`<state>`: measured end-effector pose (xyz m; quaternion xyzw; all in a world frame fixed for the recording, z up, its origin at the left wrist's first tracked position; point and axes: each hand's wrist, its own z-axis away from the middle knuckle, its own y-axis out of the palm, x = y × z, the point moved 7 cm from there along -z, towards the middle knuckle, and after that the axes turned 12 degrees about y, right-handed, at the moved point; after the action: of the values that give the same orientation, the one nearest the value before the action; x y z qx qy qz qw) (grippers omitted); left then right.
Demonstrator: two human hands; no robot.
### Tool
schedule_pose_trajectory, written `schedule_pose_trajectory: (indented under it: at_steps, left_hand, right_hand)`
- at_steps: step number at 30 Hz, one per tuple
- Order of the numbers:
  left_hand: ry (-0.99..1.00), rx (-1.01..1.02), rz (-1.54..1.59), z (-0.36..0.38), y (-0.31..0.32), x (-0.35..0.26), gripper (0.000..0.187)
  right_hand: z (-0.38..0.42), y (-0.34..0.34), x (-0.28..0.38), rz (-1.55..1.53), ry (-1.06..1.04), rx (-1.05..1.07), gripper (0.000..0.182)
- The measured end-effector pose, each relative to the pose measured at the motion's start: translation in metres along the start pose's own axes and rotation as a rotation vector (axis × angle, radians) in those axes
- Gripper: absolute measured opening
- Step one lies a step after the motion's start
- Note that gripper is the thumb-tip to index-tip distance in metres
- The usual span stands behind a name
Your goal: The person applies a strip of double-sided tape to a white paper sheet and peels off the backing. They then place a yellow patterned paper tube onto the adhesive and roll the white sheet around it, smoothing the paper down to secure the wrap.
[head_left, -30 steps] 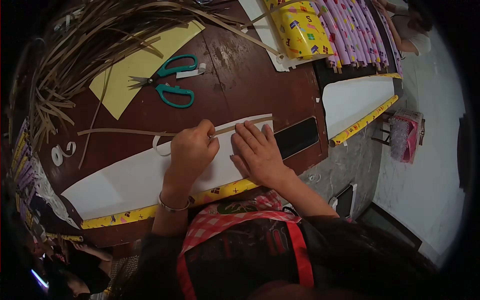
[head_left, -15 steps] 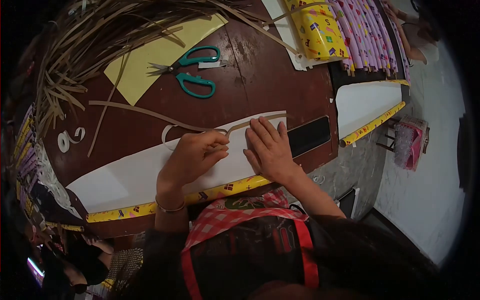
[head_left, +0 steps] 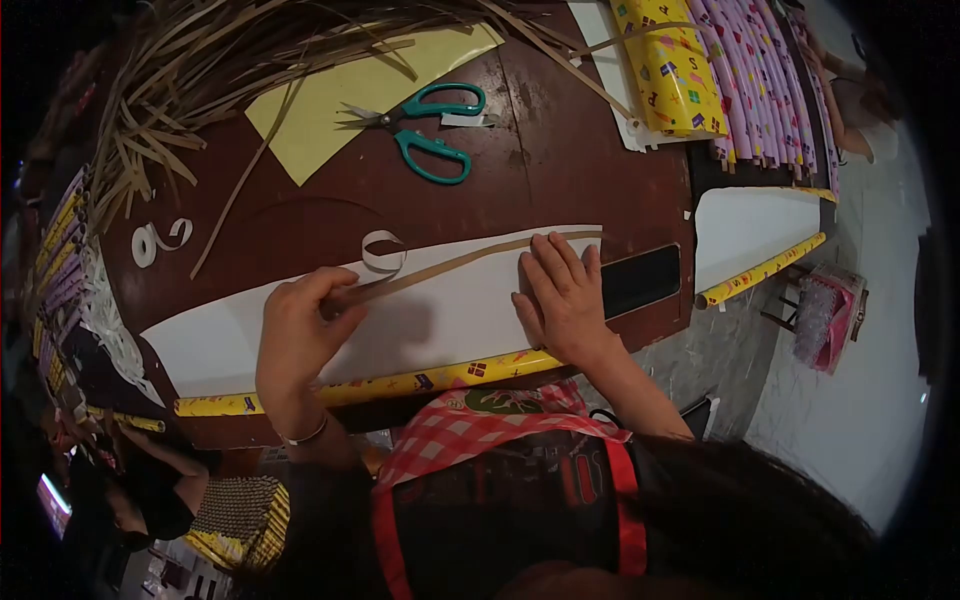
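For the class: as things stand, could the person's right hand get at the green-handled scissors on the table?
Probably yes. The right hand lies flat on the white paper sheet, pressing the brown strip. Only bare brown table lies between it and the scissors; nothing blocks the way, though it would have to let go.

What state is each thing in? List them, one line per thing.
Left hand: fingers pinched on the brown strip's end.
Right hand: flat, pressing the white sheet.
Brown strip: stretched along the sheet's upper edge, partly lifted.
White sheet: lying flat, patterned side down.
Scissors: lying on the table, blades nearly closed.
Yellow paper: flat, under the scissor tips.
Strip pile: loose, tangled.
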<state>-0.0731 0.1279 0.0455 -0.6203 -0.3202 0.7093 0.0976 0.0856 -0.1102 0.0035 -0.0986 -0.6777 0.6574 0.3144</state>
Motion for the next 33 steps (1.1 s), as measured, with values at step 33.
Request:
schedule_pose_trajectory:
  at_steps: [33]
  left_hand:
    - [0.164, -0.164, -0.450, -0.027, 0.027, -0.008, 0.025]
  right_hand:
    - [0.002, 0.002, 0.000, 0.046, -0.012, -0.011, 0.052]
